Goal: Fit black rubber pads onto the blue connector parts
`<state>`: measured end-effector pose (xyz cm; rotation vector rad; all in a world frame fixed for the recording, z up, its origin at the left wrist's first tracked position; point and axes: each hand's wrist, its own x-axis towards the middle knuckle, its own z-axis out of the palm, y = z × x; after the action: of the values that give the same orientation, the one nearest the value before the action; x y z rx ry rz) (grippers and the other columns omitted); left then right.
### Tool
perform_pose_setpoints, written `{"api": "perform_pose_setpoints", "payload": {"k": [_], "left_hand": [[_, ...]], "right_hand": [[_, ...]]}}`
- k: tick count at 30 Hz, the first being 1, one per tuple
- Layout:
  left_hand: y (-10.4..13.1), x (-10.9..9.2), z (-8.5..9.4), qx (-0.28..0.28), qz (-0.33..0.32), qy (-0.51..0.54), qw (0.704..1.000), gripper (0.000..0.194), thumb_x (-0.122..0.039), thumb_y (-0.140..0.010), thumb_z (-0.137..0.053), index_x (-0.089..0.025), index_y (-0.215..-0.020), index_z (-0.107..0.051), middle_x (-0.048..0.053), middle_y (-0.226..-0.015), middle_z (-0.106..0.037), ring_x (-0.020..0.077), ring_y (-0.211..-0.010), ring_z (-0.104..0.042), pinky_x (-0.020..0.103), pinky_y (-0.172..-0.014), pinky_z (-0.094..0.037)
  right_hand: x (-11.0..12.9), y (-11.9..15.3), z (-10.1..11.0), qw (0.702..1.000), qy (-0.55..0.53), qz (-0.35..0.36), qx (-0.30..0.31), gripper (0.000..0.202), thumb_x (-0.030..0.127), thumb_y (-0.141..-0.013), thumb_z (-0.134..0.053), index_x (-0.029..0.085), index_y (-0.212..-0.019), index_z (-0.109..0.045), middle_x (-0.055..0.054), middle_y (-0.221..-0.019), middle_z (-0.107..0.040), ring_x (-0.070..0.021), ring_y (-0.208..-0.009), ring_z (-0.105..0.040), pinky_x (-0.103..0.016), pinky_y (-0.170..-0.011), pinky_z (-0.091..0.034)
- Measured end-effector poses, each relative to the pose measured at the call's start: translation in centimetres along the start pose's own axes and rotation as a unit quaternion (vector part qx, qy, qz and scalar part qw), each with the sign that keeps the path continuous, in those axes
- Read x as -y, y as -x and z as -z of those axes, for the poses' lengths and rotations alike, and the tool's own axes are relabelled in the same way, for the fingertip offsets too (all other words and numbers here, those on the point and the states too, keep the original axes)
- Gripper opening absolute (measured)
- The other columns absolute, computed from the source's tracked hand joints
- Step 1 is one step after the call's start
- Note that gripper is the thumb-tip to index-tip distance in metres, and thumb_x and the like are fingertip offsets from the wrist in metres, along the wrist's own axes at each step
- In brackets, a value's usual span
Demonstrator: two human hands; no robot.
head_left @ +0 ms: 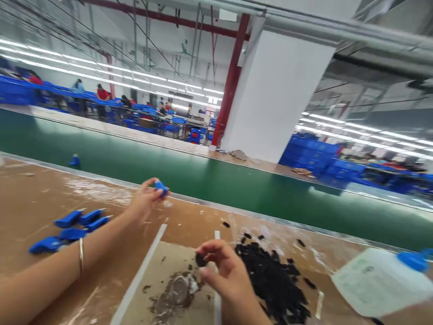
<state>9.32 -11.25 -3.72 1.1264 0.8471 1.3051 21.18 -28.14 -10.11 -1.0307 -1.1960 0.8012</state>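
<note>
My left hand (145,201) reaches out near the edge of the green conveyor belt (158,169), its fingers closed on a small blue plastic part (161,187). Nearer to me, my right hand (225,271) pinches a small black piece (200,259) between thumb and fingers. Below that hand lies a taped-down sheet of cardboard (145,271), with a round, smeared dish (179,289) on it. Right of my right hand spreads a heap of small black pieces (270,280). Several blue plastic parts (71,234) lie on the brown table behind my left forearm.
Another blue part (75,160) sits on the belt at left. A whitish plastic bottle with a blue cap (382,282) lies at the right. Across the belt stand a white pillar (267,90) and stacked blue crates (307,153). People work at distant benches.
</note>
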Motion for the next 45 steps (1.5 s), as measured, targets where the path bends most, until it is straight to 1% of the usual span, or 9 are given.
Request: {"api": "perform_pose_setpoints", "payload": {"k": [2,5,11,19,26,29,36,40,45], "left_hand": [[2.3,0.0,2.9,0.055,0.022,0.029,0.998,0.031,-0.025,-0.081,-0.068,-0.015,-0.109,-0.056,0.007,-0.097,-0.063,0.0179,-0.08,-0.063,0.033,-0.075,-0.053],[6.7,1.0,5.3,0.216,0.095,0.136,0.962,0.048,-0.018,-0.065,-0.081,-0.017,-0.107,-0.056,0.005,-0.092,-0.063,0.0199,-0.079,-0.067,0.026,-0.072,-0.051],[11.9,2.2,5.1,0.34,0.174,0.191,0.904,0.05,-0.021,-0.067,-0.081,-0.022,-0.111,-0.056,0.005,-0.102,-0.059,0.0237,-0.081,-0.068,0.03,-0.073,-0.052],[11.7,2.6,5.4,0.362,0.162,0.188,0.899,0.056,-0.02,-0.07,-0.079,-0.026,-0.121,-0.056,0.006,-0.103,-0.059,0.0187,-0.09,-0.063,0.029,-0.078,-0.052],[12.1,2.6,5.4,0.357,0.173,0.186,0.899,0.057,-0.021,-0.069,-0.08,-0.026,-0.121,-0.056,0.006,-0.105,-0.059,0.0168,-0.091,-0.061,0.029,-0.079,-0.052],[12.1,2.5,5.3,0.337,0.18,0.197,0.903,0.055,-0.019,-0.068,-0.081,-0.026,-0.118,-0.057,0.006,-0.105,-0.06,0.0163,-0.089,-0.062,0.029,-0.079,-0.052],[11.8,1.9,5.7,0.335,0.162,0.186,0.909,0.053,-0.021,-0.074,-0.077,-0.019,-0.121,-0.054,0.01,-0.106,-0.064,0.0179,-0.096,-0.062,0.028,-0.083,-0.049],[11.2,0.8,6.1,0.373,0.12,0.145,0.909,0.05,-0.021,-0.079,-0.072,-0.02,-0.125,-0.052,0.01,-0.107,-0.065,0.0182,-0.099,-0.06,0.03,-0.087,-0.047],[10.8,0.5,5.8,0.384,0.104,0.104,0.912,0.05,-0.022,-0.075,-0.075,-0.018,-0.12,-0.052,0.008,-0.103,-0.066,0.0174,-0.096,-0.061,0.028,-0.085,-0.046]], "right_hand": [[-0.3,0.2,-0.1,0.996,-0.083,-0.012,-0.005,0.038,0.041,-0.072,-0.072,0.025,-0.103,-0.056,-0.002,-0.1,-0.063,-0.0146,-0.091,-0.057,-0.026,-0.08,-0.043],[0.1,0.7,-0.5,0.983,-0.178,-0.048,-0.013,0.04,0.043,-0.07,-0.074,0.029,-0.103,-0.057,-0.001,-0.1,-0.063,-0.0124,-0.09,-0.057,-0.023,-0.079,-0.045],[2.2,1.5,-1.5,0.965,-0.226,-0.119,-0.062,0.039,0.036,-0.057,-0.084,0.029,-0.09,-0.065,0.0,-0.09,-0.064,-0.0117,-0.086,-0.057,-0.019,-0.079,-0.045],[1.7,2.0,-2.0,0.992,-0.1,-0.054,-0.051,0.023,0.033,-0.068,-0.078,0.03,-0.087,-0.064,0.002,-0.093,-0.063,-0.0122,-0.088,-0.056,-0.02,-0.081,-0.045],[0.7,2.0,-1.1,0.993,0.059,0.098,0.022,0.018,0.019,-0.082,-0.063,0.033,-0.094,-0.063,0.003,-0.103,-0.063,-0.0115,-0.099,-0.057,-0.022,-0.086,-0.048],[0.7,1.9,-0.8,0.955,0.221,0.199,0.024,0.025,0.013,-0.085,-0.059,0.031,-0.101,-0.063,0.003,-0.107,-0.064,-0.0123,-0.101,-0.054,-0.025,-0.089,-0.046],[0.7,2.0,-1.6,0.802,0.442,0.4,0.025,0.04,0.005,-0.081,-0.059,0.009,-0.12,-0.054,-0.011,-0.118,-0.061,-0.0255,-0.113,-0.046,-0.039,-0.087,-0.041],[1.3,2.3,-2.4,0.779,0.49,0.392,-0.005,0.037,0.006,-0.082,-0.057,0.01,-0.118,-0.056,-0.01,-0.119,-0.061,-0.0277,-0.113,-0.047,-0.041,-0.085,-0.037],[1.5,2.5,-2.7,0.77,0.506,0.387,0.027,0.04,0.009,-0.082,-0.056,0.011,-0.122,-0.054,-0.007,-0.127,-0.056,-0.0246,-0.115,-0.045,-0.037,-0.089,-0.037]]}}
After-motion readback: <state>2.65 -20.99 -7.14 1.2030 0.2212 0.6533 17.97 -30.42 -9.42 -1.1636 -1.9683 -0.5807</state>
